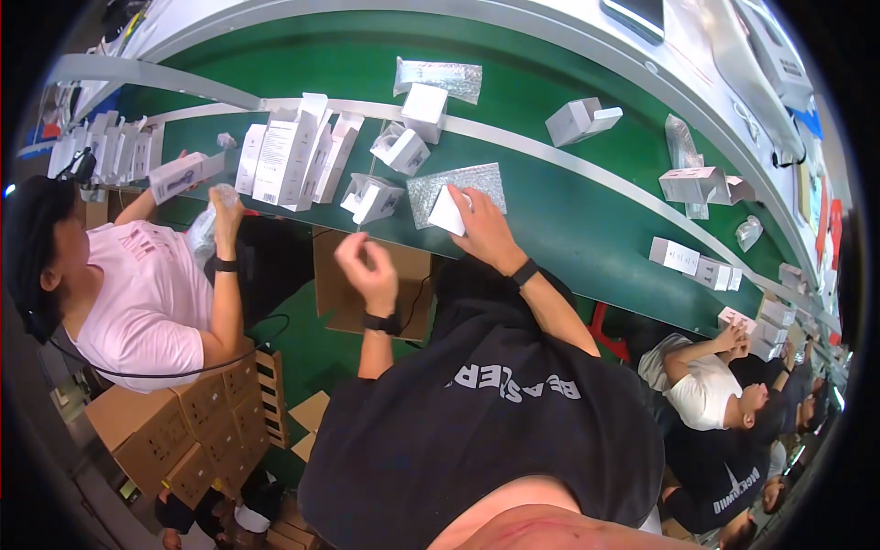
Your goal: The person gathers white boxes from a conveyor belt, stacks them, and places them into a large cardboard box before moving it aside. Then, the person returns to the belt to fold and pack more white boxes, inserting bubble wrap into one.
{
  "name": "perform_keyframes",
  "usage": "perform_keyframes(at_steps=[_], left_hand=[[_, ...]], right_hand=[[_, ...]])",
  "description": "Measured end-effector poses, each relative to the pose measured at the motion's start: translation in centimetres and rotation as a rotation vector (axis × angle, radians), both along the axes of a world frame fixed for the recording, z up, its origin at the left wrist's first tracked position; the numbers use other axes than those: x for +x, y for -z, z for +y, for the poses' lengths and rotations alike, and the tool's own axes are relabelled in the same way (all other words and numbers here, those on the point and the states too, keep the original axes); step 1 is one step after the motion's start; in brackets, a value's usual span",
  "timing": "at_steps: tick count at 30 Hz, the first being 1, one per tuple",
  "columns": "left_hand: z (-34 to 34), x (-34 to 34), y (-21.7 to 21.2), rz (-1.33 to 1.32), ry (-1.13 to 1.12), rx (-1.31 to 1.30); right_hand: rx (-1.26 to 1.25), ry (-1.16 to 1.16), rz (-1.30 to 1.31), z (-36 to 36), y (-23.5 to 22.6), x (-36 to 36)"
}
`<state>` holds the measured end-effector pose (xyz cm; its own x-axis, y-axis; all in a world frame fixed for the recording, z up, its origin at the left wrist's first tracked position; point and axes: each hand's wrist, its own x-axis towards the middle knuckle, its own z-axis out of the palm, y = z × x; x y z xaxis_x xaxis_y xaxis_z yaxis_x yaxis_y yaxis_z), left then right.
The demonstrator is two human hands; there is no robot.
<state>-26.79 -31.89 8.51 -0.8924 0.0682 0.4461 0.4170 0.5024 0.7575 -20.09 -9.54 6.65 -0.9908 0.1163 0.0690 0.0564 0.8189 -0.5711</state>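
Hand, right [483, 225]: clamped on white box [446, 213], thumb at near edge, fingertips at far edge. White box sits on bubble-wrap sheet [481, 183], laid on green bench [564, 243]. Left hand [369, 275]: raised near-left of the sheet, fingers loosely curled, tips apart, nothing seen in them. Cardboard box [335, 289] lower than the sheet, behind left hand. Just left of the sheet: open carton [371, 200]. Left and beyond it: second open carton [401, 149]. Beyond the sheet: white block-shaped box [424, 112], then bubble-wrap bundle [449, 78] touching or just behind, can't tell. Well left of the sheet: tall cartons [284, 156], upright. Farther left: co-worker in pink top [137, 302], printed box [183, 176] in one hand, clear wrap [202, 234] in the other. Right of the sheet and beyond: white carton [576, 124], flap out.
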Motion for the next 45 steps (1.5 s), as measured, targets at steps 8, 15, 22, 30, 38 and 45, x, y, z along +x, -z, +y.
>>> perform_keyframes(at_steps=[8, 15, 22, 30, 38, 45], left_hand=[[14.2, -4.3, -5.0, 0.042, 0.429, -0.071], [23.2, -16.5, 3.6, 0.081, 0.031, -0.786], [23.2, -17.6, 3.0, -0.163, 0.243, -0.941], [25.4, -5.6, -2.5, 0.034, 0.606, -0.699], [29.3, 5.2, 3.8, -0.13, 0.699, -0.804], [27.9, 5.7, 4.4, -0.11, 1.138, -0.594]], right_hand=[[-0.082, 0.415, 0.012, 5.7, -2.9, 5.8], [0.22, 0.779, -0.131, 10.2, -2.2, 14.0], [0.078, 0.924, -0.144, 13.1, -0.1, 20.4], [0.006, 0.842, -0.327, 16.3, -1.7, 19.4], [0.057, 0.779, -0.205, 16.8, 0.0, 18.2], [0.01, 0.55, -0.23, 18.9, -1.8, 19.9]])
